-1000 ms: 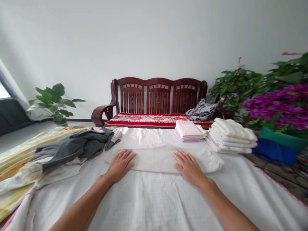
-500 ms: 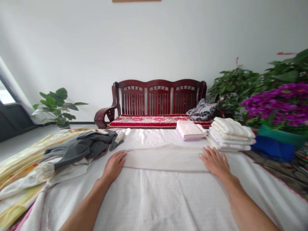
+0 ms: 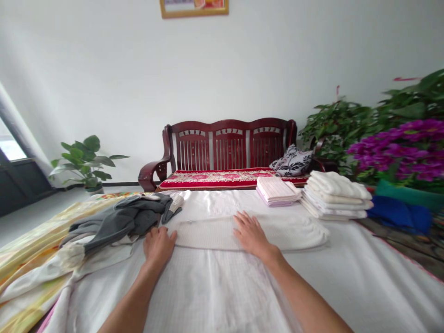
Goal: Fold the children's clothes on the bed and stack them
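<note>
A pale waffle-weave towel [image 3: 294,231], folded into a long strip, lies across the white sheet [image 3: 222,291] in front of me. My right hand [image 3: 251,234] rests flat on the middle of the strip, fingers spread. My left hand [image 3: 158,245] sits at the strip's left end with its fingers curled over the edge; whether it grips the cloth I cannot make out. Both forearms reach in from the bottom of the view.
A heap of grey and white clothes [image 3: 118,222] lies at left beside a yellow patterned cloth [image 3: 31,240]. Two folded stacks, pink-striped [image 3: 277,189] and white [image 3: 338,194], sit at back right. Behind stand a red wooden bench [image 3: 225,155] and potted plants [image 3: 398,143].
My right hand slid left from the strip's right end to its middle. My left hand shifted slightly left and its fingers curled at the end. The view tilted up a little.
</note>
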Available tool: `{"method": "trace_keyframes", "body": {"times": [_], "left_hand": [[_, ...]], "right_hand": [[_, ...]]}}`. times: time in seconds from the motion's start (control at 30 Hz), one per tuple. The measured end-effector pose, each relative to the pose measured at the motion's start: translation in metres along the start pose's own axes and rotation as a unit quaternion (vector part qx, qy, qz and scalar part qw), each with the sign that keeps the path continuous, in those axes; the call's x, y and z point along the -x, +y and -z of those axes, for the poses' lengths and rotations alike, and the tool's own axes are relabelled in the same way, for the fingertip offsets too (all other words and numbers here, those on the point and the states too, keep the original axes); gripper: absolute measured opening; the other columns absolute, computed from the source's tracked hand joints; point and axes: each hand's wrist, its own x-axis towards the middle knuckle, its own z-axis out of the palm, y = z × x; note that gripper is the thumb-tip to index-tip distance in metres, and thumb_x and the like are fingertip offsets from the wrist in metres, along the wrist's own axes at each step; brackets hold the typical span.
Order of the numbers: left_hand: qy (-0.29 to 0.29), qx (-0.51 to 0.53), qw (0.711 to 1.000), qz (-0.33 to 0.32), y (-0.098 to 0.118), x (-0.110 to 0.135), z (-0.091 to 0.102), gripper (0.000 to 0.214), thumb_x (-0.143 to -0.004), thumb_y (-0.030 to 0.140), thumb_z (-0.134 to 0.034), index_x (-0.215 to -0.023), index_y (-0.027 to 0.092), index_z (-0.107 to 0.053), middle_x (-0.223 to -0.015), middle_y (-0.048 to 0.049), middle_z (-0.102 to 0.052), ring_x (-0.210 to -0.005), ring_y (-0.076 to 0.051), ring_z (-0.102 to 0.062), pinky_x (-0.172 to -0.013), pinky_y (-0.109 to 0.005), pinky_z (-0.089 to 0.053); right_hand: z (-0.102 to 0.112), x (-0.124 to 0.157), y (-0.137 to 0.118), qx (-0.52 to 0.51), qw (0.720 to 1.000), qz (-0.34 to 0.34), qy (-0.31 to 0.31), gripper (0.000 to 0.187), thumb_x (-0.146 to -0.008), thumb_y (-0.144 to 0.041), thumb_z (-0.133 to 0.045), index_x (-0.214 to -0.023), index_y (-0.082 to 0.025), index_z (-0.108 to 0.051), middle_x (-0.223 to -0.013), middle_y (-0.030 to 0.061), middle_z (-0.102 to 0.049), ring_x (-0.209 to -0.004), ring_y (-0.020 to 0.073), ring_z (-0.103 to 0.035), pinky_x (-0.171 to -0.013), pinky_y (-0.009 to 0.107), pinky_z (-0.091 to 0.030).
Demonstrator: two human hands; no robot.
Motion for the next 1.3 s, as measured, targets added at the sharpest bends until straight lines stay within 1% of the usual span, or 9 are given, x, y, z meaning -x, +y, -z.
{"method": "trace_keyframes", "body": {"times": [0.2, 0.43, 0.63, 0.83, 0.97, 1.07, 1.13, 1.2, 1.3], "left_hand": [[-0.01, 0.027, 1.0, -0.005, 0.006, 0.004, 0.005, 0.049, -0.087, 0.047, -0.047, -0.113, 0.01, -0.064, -0.115, -0.0215, -0.066, -0.111, -0.037, -0.06, -0.091, -0.042, -0.045], [-0.049, 0.19, 0.979, 0.059, 0.008, 0.0, 0.007, 0.042, -0.086, 0.043, -0.05, -0.12, 0.019, -0.053, -0.091, -0.0099, -0.07, -0.085, -0.03, -0.068, -0.071, -0.037, -0.047], [0.06, 0.458, 0.886, 0.031, 0.015, -0.004, -0.003, 0.055, -0.077, 0.042, -0.059, -0.126, 0.017, -0.051, -0.096, -0.0042, -0.064, -0.071, -0.017, -0.06, -0.067, -0.03, -0.05], [0.051, 0.544, 0.838, -0.019, 0.048, -0.007, 0.014, 0.061, -0.075, 0.037, -0.065, -0.13, 0.016, -0.049, -0.101, -0.0063, -0.064, -0.072, -0.015, -0.061, -0.067, -0.028, -0.05], [0.013, 0.523, 0.851, -0.05, 0.077, -0.002, 0.024, 0.06, -0.075, 0.032, -0.068, -0.131, 0.019, -0.05, -0.098, -0.0042, -0.067, -0.066, -0.012, -0.061, -0.063, -0.025, -0.048], [-0.027, 0.485, 0.871, -0.079, 0.094, 0.009, 0.021, 0.059, -0.076, 0.029, -0.067, -0.132, 0.021, -0.05, -0.097, -0.0025, -0.069, -0.063, -0.012, -0.059, -0.061, -0.025, -0.046], [-0.052, 0.445, 0.888, -0.102, 0.1, 0.018, 0.017, 0.058, -0.075, 0.028, -0.067, -0.131, 0.022, -0.052, -0.097, -0.0017, -0.069, -0.064, -0.012, -0.059, -0.061, -0.025, -0.045], [-0.069, 0.418, 0.897, -0.128, 0.102, 0.028, 0.012, 0.055, -0.075, 0.028, -0.066, -0.128, 0.022, -0.054, -0.097, -0.0011, -0.069, -0.066, -0.013, -0.059, -0.062, -0.026, -0.045], [-0.072, 0.423, 0.889, -0.16, 0.101, 0.039, 0.008, 0.051, -0.077, 0.027, -0.063, -0.128, 0.022, -0.054, -0.1, -0.0012, -0.069, -0.067, -0.013, -0.059, -0.067, -0.027, -0.048]], "right_hand": [[-0.021, -0.015, -0.058, -0.059, 0.993, 0.103, -0.024, 0.056, -0.102, -0.046, -0.032, -0.152, -0.022, -0.039, -0.163, 0.0072, -0.031, -0.152, 0.0233, -0.019, -0.123, 0.05, -0.014], [-0.047, -0.009, -0.072, -0.084, 0.988, 0.126, -0.016, 0.057, -0.102, -0.047, -0.033, -0.152, -0.022, -0.04, -0.161, 0.0102, -0.034, -0.151, 0.0255, -0.023, -0.123, 0.051, -0.014], [-0.044, -0.008, -0.072, -0.093, 0.988, 0.122, -0.005, 0.057, -0.1, -0.046, -0.039, -0.151, -0.022, -0.041, -0.162, 0.0107, -0.031, -0.151, 0.0272, -0.022, -0.122, 0.054, -0.013], [-0.044, -0.007, -0.071, -0.158, 0.979, 0.129, -0.008, 0.054, -0.096, -0.04, -0.045, -0.146, -0.021, -0.048, -0.158, 0.0134, -0.04, -0.149, 0.0301, -0.027, -0.121, 0.057, -0.014], [-0.04, -0.016, -0.061, -0.358, 0.932, 0.052, 0.029, 0.049, -0.092, -0.036, -0.048, -0.137, -0.021, -0.058, -0.145, 0.0115, -0.056, -0.137, 0.026, -0.047, -0.117, 0.046, -0.03], [-0.035, -0.023, -0.051, -0.556, 0.829, -0.053, 0.023, 0.051, -0.096, -0.045, -0.04, -0.138, -0.021, -0.056, -0.134, 0.0115, -0.064, -0.116, 0.0244, -0.063, -0.095, 0.04, -0.052], [-0.033, -0.025, -0.047, -0.627, 0.775, -0.081, 0.007, 0.057, -0.096, -0.051, -0.037, -0.142, -0.021, -0.051, -0.129, 0.0117, -0.066, -0.103, 0.0232, -0.068, -0.078, 0.035, -0.056], [-0.033, -0.025, -0.044, -0.64, 0.763, -0.088, 0.0, 0.06, -0.095, -0.054, -0.039, -0.145, -0.021, -0.047, -0.125, 0.0111, -0.067, -0.095, 0.0215, -0.069, -0.069, 0.031, -0.055], [-0.037, -0.026, -0.045, -0.603, 0.793, -0.087, 0.0, 0.063, -0.094, -0.055, -0.042, -0.146, -0.02, -0.045, -0.112, 0.0088, -0.071, -0.089, 0.0214, -0.069, -0.065, 0.03, -0.053]]}}
